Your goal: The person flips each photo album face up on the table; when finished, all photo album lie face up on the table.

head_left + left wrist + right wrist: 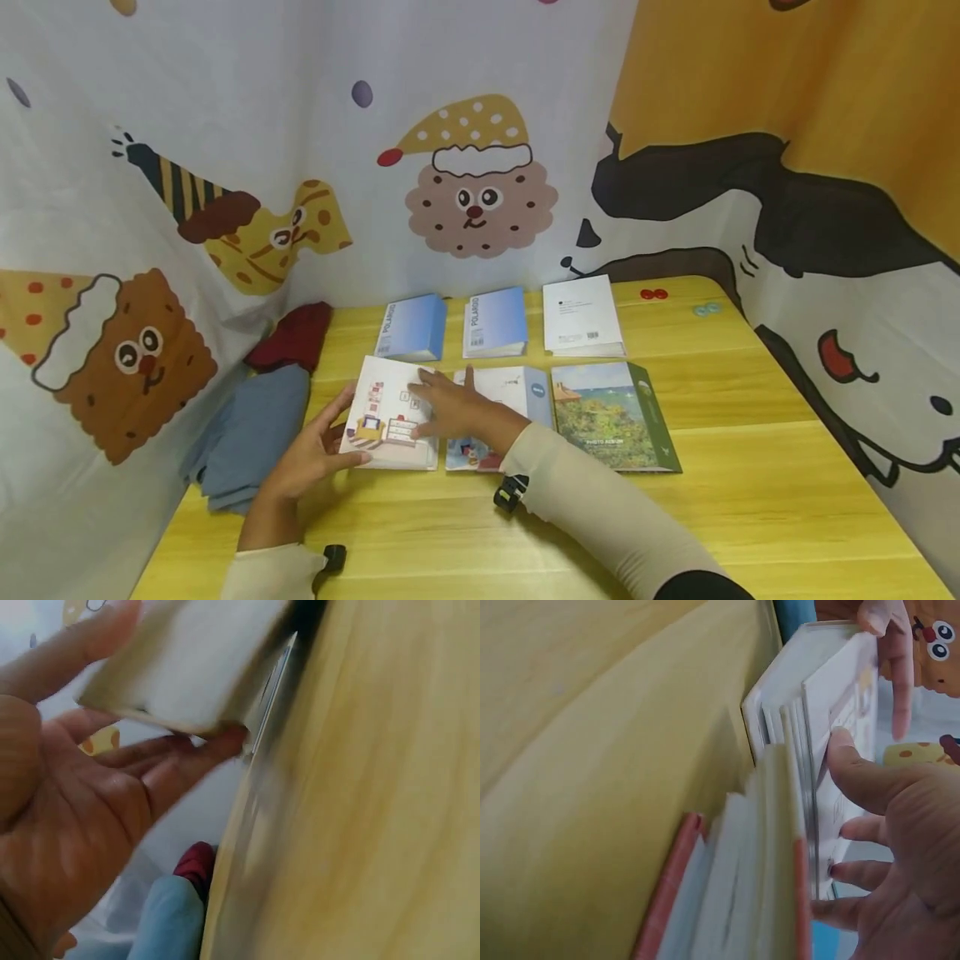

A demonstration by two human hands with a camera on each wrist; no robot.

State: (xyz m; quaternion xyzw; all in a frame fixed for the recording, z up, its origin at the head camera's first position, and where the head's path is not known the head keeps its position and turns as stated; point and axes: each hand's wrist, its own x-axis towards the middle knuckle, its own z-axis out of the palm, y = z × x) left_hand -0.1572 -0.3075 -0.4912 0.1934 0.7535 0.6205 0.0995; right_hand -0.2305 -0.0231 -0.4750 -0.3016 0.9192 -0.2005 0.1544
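Observation:
A white photo album with a drawn room on its cover sits at the left end of the front row. My left hand grips its left side, thumb at the lower corner of the cover. In the left wrist view, the fingers of that hand reach under the edge of the album, which is lifted there. Across the right part of the cover lies my right hand. Its fingers are spread and touch the cover in the right wrist view. My right forearm partly hides a second album with a blue strip.
A green-edged photo album lies front right. Behind are two blue POLAROID albums and a white one. Blue-grey cloth and dark red cloth lie left. Red buttons and teal buttons are back right.

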